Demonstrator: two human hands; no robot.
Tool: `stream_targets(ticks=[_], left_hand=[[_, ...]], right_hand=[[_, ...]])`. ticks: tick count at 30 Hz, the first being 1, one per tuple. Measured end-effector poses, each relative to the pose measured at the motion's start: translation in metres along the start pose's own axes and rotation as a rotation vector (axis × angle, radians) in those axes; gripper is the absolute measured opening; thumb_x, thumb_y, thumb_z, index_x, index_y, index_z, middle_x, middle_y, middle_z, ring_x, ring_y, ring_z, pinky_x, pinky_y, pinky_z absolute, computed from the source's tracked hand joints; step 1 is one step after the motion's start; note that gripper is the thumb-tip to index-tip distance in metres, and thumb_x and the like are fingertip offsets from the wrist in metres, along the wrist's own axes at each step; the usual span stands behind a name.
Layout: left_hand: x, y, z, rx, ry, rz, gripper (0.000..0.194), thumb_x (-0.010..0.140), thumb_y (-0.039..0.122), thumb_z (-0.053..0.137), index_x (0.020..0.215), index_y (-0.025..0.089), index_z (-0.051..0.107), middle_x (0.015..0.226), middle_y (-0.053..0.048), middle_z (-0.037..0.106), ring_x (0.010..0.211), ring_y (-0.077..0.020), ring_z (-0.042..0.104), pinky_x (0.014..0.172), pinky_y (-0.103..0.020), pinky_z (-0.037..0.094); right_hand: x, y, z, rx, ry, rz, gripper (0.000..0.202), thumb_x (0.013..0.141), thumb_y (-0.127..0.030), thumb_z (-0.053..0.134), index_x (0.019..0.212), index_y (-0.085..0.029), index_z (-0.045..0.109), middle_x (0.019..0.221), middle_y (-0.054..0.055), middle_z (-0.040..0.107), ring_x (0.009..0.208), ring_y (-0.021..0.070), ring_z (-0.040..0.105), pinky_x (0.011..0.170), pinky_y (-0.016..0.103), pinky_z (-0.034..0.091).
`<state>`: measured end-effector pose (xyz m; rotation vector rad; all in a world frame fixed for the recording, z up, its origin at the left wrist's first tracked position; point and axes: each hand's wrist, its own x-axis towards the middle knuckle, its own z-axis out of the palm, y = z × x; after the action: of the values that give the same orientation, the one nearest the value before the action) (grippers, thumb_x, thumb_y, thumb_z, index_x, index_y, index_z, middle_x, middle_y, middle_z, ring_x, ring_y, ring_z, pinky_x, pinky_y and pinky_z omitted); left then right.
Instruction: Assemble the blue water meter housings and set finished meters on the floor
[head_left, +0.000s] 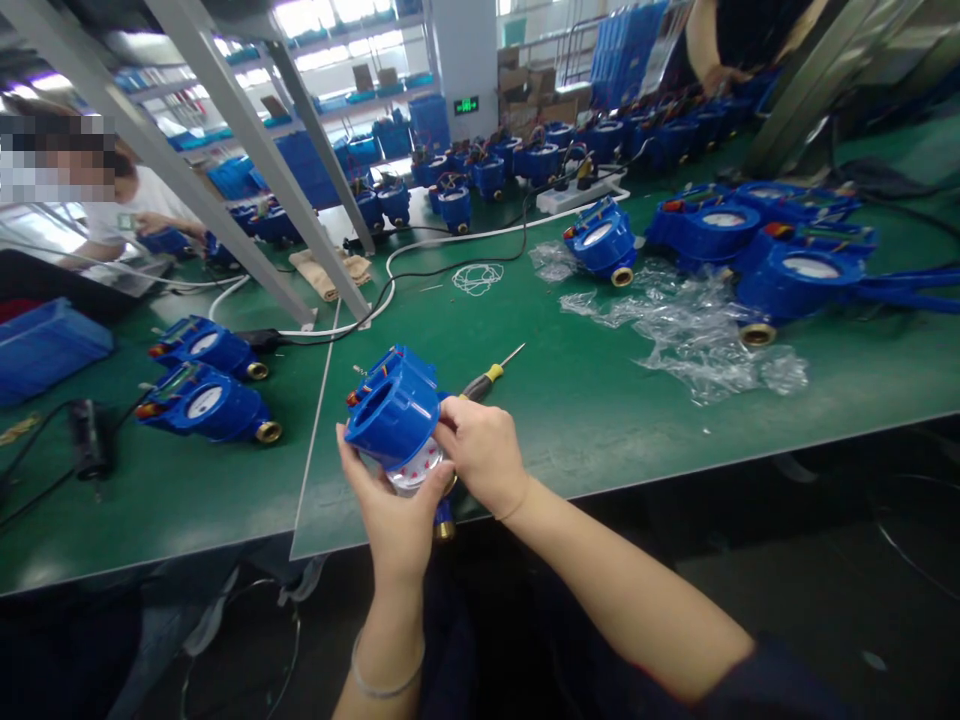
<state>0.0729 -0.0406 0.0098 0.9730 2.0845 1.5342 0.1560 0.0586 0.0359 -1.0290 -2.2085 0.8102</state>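
Observation:
A blue water meter (399,420) is tilted up at the front edge of the green table. My left hand (394,510) is closed round its lower left side, the thumb reaching across to the front. The blue housing stands away from the meter's clear dial section (417,468), where red marks show. My right hand (484,450) has its fingers curled and pressed against the housing's right edge; what lies under the fingertips is hidden. Below hangs a brass threaded end (445,528). Just beyond my right hand lies a screwdriver (493,373) with a yellow and black handle.
Two blue meters (214,403) lie at left, near a black power tool (88,440). More meters (799,270) and crumpled plastic film (690,330) are at right. A white power strip (581,195), cables and rows of meters stand farther back. Grey posts (247,150) rise at left; two co-workers are beyond.

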Motion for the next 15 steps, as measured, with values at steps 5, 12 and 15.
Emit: stream_targets(ticks=[5,12,15], left_hand=[[0.017,0.001,0.002,-0.101,0.319,0.146,0.115,0.069,0.054,0.081,0.154,0.021,0.011,0.159,-0.023,0.027,0.141,-0.0339,0.042,0.113,-0.046,0.042],[0.021,-0.011,-0.008,-0.124,0.312,0.153,0.091,0.078,0.056,0.073,0.147,0.023,0.025,0.139,-0.019,0.050,0.113,-0.0271,0.064,0.097,-0.043,0.053],[0.023,-0.014,-0.009,-0.130,0.319,0.175,0.087,0.080,0.058,0.070,0.146,0.022,0.026,0.137,-0.019,0.051,0.112,-0.0255,0.063,0.095,-0.039,0.054]], right_hand=[[0.001,-0.006,0.010,0.055,0.023,-0.056,0.019,0.095,-0.027,0.062,0.079,-0.017,0.067,0.086,0.006,0.076,0.080,0.0181,0.069,0.067,0.027,0.039],[0.002,-0.001,0.000,0.637,-0.188,-0.016,0.025,0.088,-0.030,0.069,0.109,-0.017,0.073,0.110,0.006,0.077,0.101,0.0185,0.071,0.088,0.029,0.051],[0.004,0.003,0.000,0.642,-0.197,-0.027,0.040,0.075,-0.035,0.082,0.108,-0.015,0.074,0.109,0.009,0.076,0.100,0.0216,0.071,0.091,0.034,0.052]])
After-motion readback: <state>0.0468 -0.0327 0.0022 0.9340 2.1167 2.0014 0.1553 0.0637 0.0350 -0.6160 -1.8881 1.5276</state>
